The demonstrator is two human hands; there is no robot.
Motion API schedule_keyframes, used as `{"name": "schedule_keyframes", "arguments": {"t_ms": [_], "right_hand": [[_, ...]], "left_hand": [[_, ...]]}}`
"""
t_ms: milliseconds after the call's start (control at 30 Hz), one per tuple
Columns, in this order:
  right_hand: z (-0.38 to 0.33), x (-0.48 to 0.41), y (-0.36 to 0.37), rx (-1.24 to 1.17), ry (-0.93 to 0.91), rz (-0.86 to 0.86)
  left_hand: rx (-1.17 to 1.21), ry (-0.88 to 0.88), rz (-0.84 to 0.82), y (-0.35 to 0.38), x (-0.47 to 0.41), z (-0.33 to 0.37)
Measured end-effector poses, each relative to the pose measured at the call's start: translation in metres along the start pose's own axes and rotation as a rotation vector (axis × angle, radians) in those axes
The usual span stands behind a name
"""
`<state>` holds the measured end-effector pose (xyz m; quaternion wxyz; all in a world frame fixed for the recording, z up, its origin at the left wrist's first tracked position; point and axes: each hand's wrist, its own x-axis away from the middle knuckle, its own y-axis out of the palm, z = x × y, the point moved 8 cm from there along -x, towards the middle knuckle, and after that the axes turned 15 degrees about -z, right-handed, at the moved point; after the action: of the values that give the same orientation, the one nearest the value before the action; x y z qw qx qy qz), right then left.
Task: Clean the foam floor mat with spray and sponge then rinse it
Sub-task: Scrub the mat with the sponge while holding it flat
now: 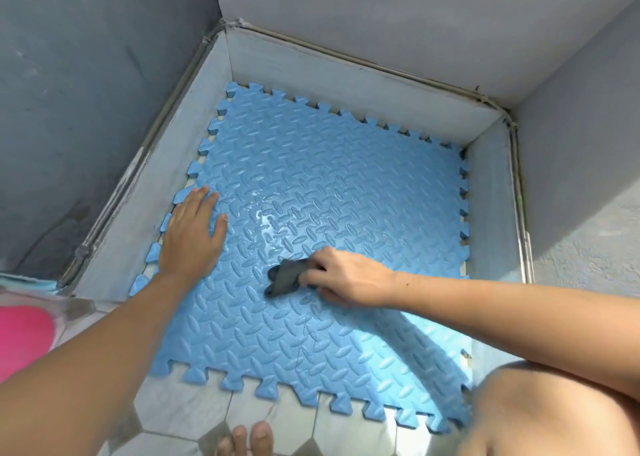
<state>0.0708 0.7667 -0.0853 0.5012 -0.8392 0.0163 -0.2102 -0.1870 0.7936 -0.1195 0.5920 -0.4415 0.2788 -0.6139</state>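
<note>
A blue foam floor mat (346, 185) with a raised leaf pattern and jigsaw edges lies flat in a corner recess. A wet, shiny patch (266, 218) marks its middle. My left hand (192, 237) lies flat, fingers spread, on the mat's left edge. My right hand (346, 277) is closed on a dark grey sponge (285, 277) that is pressed against the mat near its centre. No spray bottle is in view.
Low grey tiled walls (346, 71) box the mat in on the far, left and right sides. Hexagon floor tiles (194, 407) run along the near edge, where my toes (249, 438) and my right knee (554, 410) show. Something pink (20, 338) sits at the left.
</note>
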Motion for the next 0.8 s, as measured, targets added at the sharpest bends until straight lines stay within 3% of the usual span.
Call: {"name": "schedule_keyframes", "arguments": {"t_ms": [233,300,333,433,600,733,800], "right_hand": [[0.239,0.136,-0.061,-0.351,1.149,0.459],[0.261,0.151,-0.06,-0.443,1.317,0.493],[0.26,0.141,-0.061,-0.436,1.314,0.488],[0.216,0.063,-0.07,-0.285,1.061,0.46],[0.049,-0.075,-0.049,-0.086,0.428,0.258],[-0.1,-0.102,0.007,0.064,-0.164,0.108],[-0.116,-0.092,0.024,0.107,-0.27,0.066]], "left_hand": [[-0.006,0.009,0.019,0.002,-0.003,-0.002],[-0.01,0.019,0.015,0.002,-0.004,-0.002],[-0.013,0.025,0.014,0.003,-0.001,-0.002],[-0.035,0.025,0.033,0.002,0.028,-0.014],[-0.025,0.041,0.093,0.001,0.111,-0.049],[0.062,0.018,0.107,-0.001,0.12,-0.058],[0.085,0.006,0.113,-0.002,0.121,-0.058]]}}
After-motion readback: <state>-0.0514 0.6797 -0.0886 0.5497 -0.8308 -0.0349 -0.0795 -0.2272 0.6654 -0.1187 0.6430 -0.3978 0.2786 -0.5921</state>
